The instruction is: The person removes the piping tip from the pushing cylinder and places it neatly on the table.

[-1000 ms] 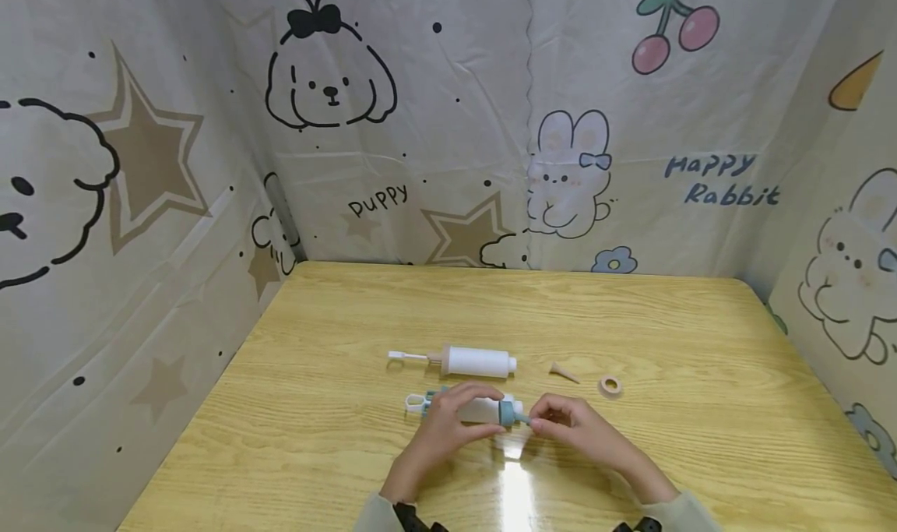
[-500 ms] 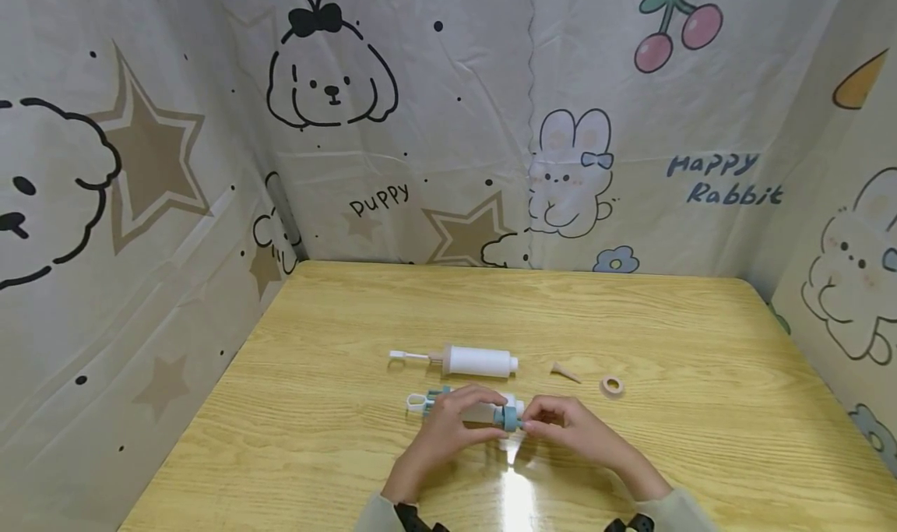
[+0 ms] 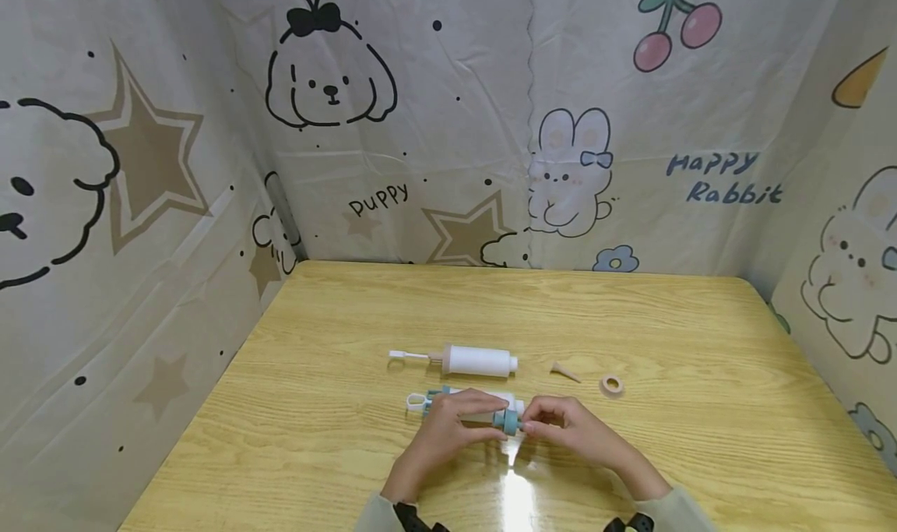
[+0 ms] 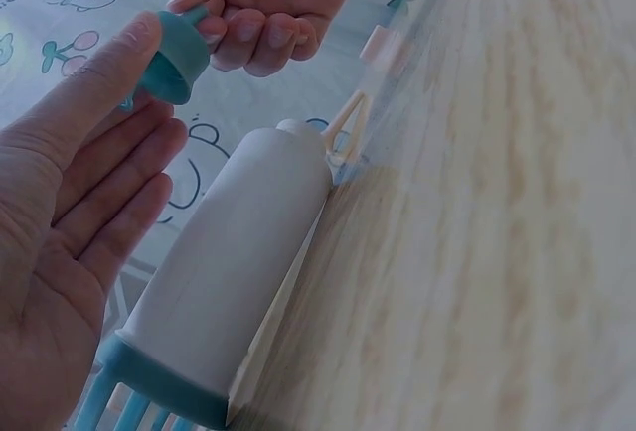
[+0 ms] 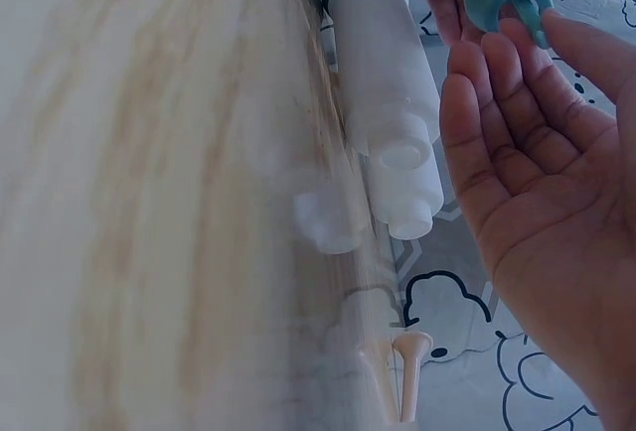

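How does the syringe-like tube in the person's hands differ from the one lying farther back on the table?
The near tube has teal fittings; the far tube has beige ones. The near tube is gripped by the left hand, while the right hand pinches a teal cap at its tip; the far tube lies untouched, its tip bare, with its beige nozzle and ring apart. Both have white barrels lying lengthwise on the table.

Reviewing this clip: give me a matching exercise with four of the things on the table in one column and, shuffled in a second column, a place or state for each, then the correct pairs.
Things:
1. teal cap
2. white syringe
3. beige cone tip
4. beige ring

Places or states:
A. lies farthest right on the table
B. pinched between left hand and right hand
C. lies untouched behind the hands, plunger to the left
D. lies between the syringe and the ring

Pairs: 1-B, 2-C, 3-D, 4-A
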`<control>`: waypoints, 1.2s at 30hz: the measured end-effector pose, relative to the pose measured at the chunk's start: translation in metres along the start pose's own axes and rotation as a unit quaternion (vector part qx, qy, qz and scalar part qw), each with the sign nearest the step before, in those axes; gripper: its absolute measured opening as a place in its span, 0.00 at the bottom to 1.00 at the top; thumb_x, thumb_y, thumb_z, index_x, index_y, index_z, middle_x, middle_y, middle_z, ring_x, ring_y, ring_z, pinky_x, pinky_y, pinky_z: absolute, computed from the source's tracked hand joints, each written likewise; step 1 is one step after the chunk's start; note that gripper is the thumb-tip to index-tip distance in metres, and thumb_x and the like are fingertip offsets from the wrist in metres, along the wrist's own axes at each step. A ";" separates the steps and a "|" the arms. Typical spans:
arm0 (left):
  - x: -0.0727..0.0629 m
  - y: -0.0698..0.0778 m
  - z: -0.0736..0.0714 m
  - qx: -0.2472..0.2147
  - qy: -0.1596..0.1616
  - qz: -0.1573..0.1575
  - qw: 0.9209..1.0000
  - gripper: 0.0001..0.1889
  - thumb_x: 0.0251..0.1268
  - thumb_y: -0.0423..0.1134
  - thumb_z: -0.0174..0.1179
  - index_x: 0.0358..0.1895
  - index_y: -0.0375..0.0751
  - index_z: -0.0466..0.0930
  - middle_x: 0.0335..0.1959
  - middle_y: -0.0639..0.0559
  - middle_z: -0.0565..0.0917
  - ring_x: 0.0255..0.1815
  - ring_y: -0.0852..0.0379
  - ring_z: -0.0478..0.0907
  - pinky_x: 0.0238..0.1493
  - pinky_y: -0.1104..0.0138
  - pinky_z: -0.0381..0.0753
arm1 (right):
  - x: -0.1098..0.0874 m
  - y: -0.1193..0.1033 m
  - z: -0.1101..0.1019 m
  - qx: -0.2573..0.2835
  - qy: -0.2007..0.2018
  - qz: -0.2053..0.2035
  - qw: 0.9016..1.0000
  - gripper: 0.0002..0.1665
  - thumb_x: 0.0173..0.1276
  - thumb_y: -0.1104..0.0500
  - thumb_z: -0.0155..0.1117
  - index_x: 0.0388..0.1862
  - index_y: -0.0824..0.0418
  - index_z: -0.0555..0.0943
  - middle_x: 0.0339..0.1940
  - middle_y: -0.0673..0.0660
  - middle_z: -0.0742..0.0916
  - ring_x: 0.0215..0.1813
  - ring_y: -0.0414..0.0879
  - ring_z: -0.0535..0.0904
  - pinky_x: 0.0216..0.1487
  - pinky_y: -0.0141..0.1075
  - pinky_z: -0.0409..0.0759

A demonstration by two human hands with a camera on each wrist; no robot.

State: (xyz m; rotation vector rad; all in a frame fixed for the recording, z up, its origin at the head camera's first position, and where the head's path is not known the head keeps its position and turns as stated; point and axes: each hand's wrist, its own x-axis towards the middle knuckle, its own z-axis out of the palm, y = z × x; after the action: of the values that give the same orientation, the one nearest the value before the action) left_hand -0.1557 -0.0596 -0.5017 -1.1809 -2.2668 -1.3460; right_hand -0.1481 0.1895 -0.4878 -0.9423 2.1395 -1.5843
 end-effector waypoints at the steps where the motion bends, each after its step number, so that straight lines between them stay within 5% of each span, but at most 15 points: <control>1: 0.000 0.000 0.000 0.000 0.002 0.002 1.000 0.20 0.49 0.39 0.73 0.47 0.38 0.87 0.45 0.47 0.89 0.48 0.55 0.86 0.52 0.73 0.83 | 0.000 0.000 0.000 0.000 0.000 0.000 1.000 0.10 0.76 0.63 0.52 0.43 0.65 0.81 0.40 0.69 0.83 0.40 0.39 0.80 0.42 0.34 0.82; 5: 0.000 0.000 0.000 0.004 0.014 0.000 1.000 0.20 0.48 0.39 0.74 0.47 0.38 0.87 0.45 0.47 0.89 0.47 0.54 0.87 0.53 0.72 0.83 | 0.000 -0.002 0.001 -0.011 0.017 0.005 1.000 0.10 0.77 0.62 0.51 0.44 0.65 0.80 0.40 0.68 0.83 0.42 0.38 0.80 0.44 0.33 0.81; 10: 0.000 0.000 0.001 0.012 0.044 -0.015 0.999 0.20 0.46 0.37 0.75 0.46 0.38 0.87 0.44 0.47 0.89 0.46 0.53 0.87 0.53 0.70 0.84 | 0.004 -0.004 0.007 -0.047 0.092 0.008 0.995 0.08 0.75 0.61 0.55 0.47 0.60 0.80 0.42 0.58 0.85 0.43 0.35 0.80 0.46 0.31 0.81; 15: 0.001 0.000 0.001 0.023 0.061 -0.019 0.998 0.19 0.47 0.38 0.74 0.46 0.39 0.88 0.43 0.47 0.90 0.45 0.54 0.87 0.50 0.71 0.85 | 0.012 -0.004 0.018 -0.082 0.136 -0.030 0.987 0.09 0.70 0.63 0.62 0.47 0.61 0.80 0.41 0.57 0.86 0.42 0.32 0.79 0.47 0.30 0.82; 22: 0.001 0.001 0.002 0.014 0.065 -0.020 0.998 0.19 0.45 0.36 0.75 0.45 0.38 0.88 0.43 0.47 0.90 0.44 0.55 0.88 0.50 0.74 0.84 | 0.016 -0.009 0.024 -0.079 0.126 -0.026 0.988 0.09 0.70 0.62 0.62 0.47 0.62 0.80 0.42 0.59 0.86 0.42 0.31 0.79 0.47 0.30 0.82; 36: 0.002 0.002 0.003 0.013 0.049 0.033 0.998 0.20 0.45 0.38 0.74 0.45 0.37 0.87 0.42 0.45 0.90 0.43 0.55 0.88 0.49 0.76 0.83 | 0.008 -0.005 0.019 -0.035 0.093 -0.017 0.995 0.08 0.72 0.63 0.58 0.47 0.62 0.79 0.43 0.58 0.86 0.43 0.33 0.80 0.48 0.30 0.82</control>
State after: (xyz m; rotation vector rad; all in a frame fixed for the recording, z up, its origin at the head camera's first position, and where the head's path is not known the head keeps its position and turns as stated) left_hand -0.1551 -0.0562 -0.5011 -1.1456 -2.1509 -1.3172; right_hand -0.1412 0.1695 -0.4886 -0.8877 2.3297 -1.6843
